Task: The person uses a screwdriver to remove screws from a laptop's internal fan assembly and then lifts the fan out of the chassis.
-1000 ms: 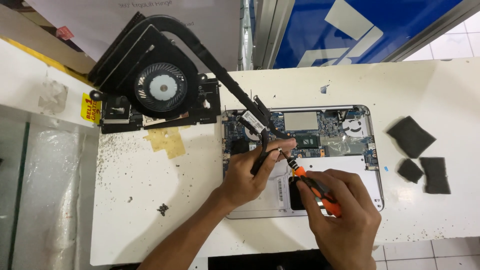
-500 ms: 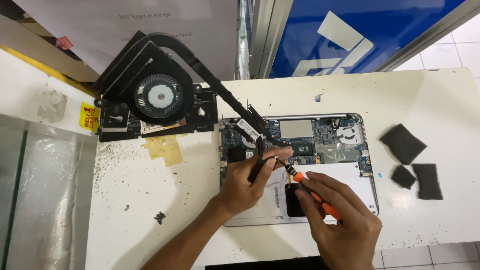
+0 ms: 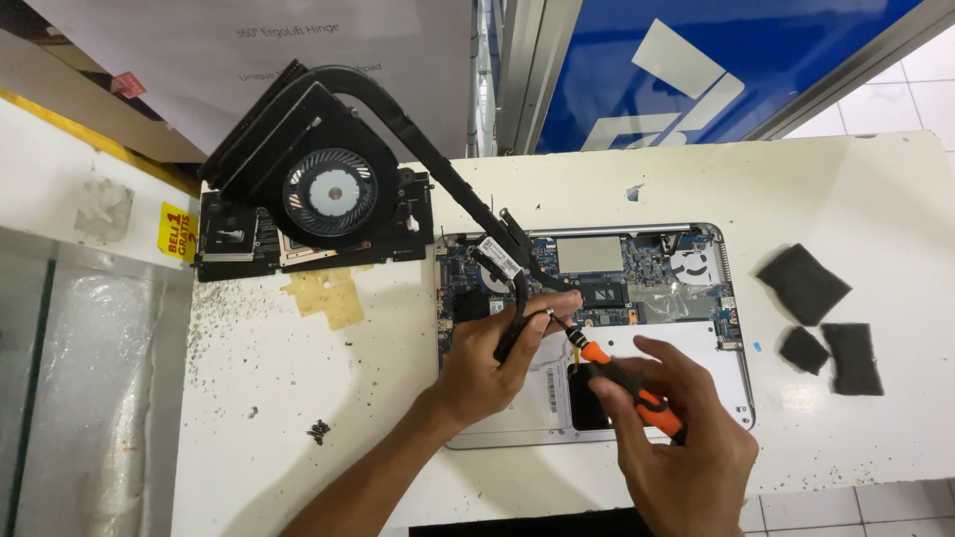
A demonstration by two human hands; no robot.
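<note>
Head view: screwdriver point(image 3: 627, 383) tip hidden behind left-hand fingers point(image 3: 542, 323) on heat pipe point(image 3: 517, 318), right-hand fingers point(image 3: 662, 363) around handle.

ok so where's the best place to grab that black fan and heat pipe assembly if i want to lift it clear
Probably by the flat black fan housing, coming from the left side of the white table, fingers on its outer edges. It is the broad, rigid part and looks heaviest, while the thin curved heat pipe runs down to the opened silver laptop, where the left hand and right hand crowd it.
</note>
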